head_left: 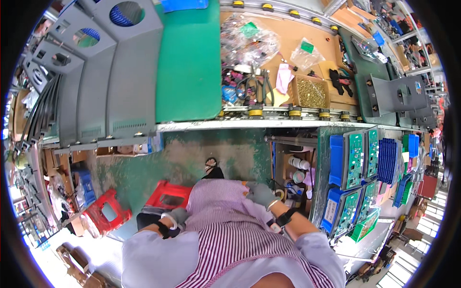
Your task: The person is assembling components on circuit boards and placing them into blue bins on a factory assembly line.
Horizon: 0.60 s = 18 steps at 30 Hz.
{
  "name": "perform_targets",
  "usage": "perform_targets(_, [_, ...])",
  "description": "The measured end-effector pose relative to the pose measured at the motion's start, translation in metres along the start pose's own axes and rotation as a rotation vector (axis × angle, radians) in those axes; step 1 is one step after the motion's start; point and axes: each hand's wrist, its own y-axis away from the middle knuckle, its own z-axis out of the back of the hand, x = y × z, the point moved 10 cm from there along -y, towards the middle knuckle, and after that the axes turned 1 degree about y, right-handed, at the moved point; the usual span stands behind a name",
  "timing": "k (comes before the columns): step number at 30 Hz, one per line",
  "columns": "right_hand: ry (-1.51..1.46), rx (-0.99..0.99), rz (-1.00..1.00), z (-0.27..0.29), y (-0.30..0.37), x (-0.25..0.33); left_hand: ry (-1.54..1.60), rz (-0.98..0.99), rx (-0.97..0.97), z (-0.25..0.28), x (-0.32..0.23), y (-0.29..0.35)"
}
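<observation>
My left hand (177, 217), in a grey glove, is low beside the left side of my striped apron (218, 201). Its fingers are too small and partly hidden to make out. On the other side, my right hand (262, 194), also gloved in grey, is at the apron's right edge. Its fingertips touch or nearly touch the cloth, and I cannot see whether anything is between them. Both hands are below the front edge of the workbench (192, 126). A red plastic stool (168, 194) stands close to my left hand.
Grey metal housings (132, 89) line the bench's left, beside a green mat (187, 72). A box of brass screws (311, 92), pliers (265, 86) and bagged parts (249, 41) lie on brown board. Blue bins with green circuit boards (354, 156) stand right. Another red stool (106, 211) is left.
</observation>
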Motion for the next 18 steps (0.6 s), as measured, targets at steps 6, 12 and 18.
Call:
perform_targets(6, [0.033, 0.101, 0.285, 0.029, -0.025, 0.118, -0.077, -0.145, -0.422, 0.083, -0.009, 0.025])
perform_targets(12, [0.167, 0.383, 0.778, -0.051, -0.031, 0.247, 0.495, -0.453, -0.740, 0.189, 0.008, -0.007])
perform_targets(18, [0.458, 0.687, 0.850, -0.115, -0.022, 0.267, 1.207, -0.293, -0.125, 0.216, -0.035, 0.000])
